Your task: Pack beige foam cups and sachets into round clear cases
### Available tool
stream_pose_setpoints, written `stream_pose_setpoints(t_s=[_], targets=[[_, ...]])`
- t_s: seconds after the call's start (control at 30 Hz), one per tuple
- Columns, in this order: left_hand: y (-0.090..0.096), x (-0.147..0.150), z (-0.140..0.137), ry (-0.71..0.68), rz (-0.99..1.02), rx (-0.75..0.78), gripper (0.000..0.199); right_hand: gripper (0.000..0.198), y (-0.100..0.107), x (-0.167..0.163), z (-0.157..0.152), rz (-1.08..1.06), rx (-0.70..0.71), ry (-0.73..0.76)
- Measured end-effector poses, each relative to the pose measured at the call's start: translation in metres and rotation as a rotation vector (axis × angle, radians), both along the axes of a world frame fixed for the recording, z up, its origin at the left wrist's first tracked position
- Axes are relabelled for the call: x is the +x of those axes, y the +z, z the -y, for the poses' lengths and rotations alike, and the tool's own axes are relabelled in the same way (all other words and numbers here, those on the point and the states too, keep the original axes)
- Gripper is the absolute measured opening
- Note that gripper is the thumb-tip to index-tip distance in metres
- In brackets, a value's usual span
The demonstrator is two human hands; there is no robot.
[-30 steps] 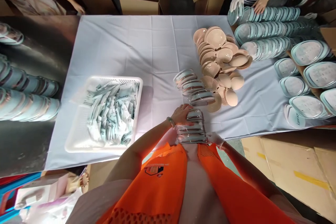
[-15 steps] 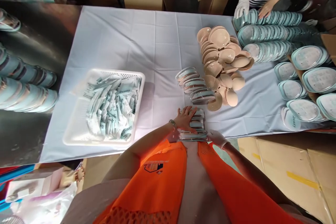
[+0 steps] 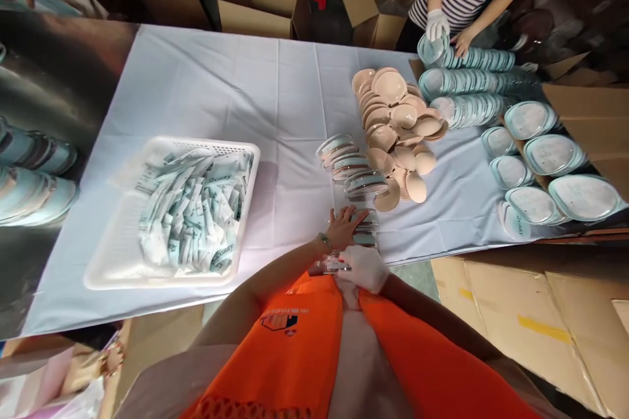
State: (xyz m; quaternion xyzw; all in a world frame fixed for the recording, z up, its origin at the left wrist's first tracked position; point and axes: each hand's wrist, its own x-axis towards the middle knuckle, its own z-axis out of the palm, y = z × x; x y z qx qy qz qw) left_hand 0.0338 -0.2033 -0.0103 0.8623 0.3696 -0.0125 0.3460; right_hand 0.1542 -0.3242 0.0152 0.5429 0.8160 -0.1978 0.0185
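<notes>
While the left hand (image 3: 344, 228) lies wide-fingered across the packs (image 3: 365, 238), their long axes run side to side beneath it. Gloved, the right hand (image 3: 366, 268) is closer to the end pack (image 3: 333, 264), which shows just left of its fingers; whether they grip it, I cannot tell.

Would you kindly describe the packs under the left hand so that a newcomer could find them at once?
On the big pale cloth, go to the near edge, by the orange vest. There the bare left hand lies on a short row of shiny packs, the gloved right hand at their near end. Unlike the similar packs just beyond, these lie under a hand.
</notes>
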Motion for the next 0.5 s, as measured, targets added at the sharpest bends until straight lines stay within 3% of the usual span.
stream_pose_setpoints(t_s=[0.17,0.27,0.37,0.43,0.5], targets=[[-0.004,0.021,-0.008,0.04,0.041,0.028,0.13,0.078,-0.033,0.08,0.013,0.001,0.315,0.0],[0.003,0.041,-0.022,0.01,0.023,0.024,0.128,0.073,-0.05,0.106,0.004,0.012,0.398,0.054],[0.007,0.046,-0.032,0.015,-0.013,0.002,0.11,0.057,-0.041,0.105,-0.019,-0.02,0.369,0.246],[0.004,0.034,-0.028,0.174,0.024,0.021,0.091,0.055,-0.028,0.097,-0.035,-0.016,0.272,0.402],[-0.003,0.011,-0.01,0.493,0.168,0.06,0.072,0.053,-0.018,0.093,-0.047,-0.004,0.24,0.492]])
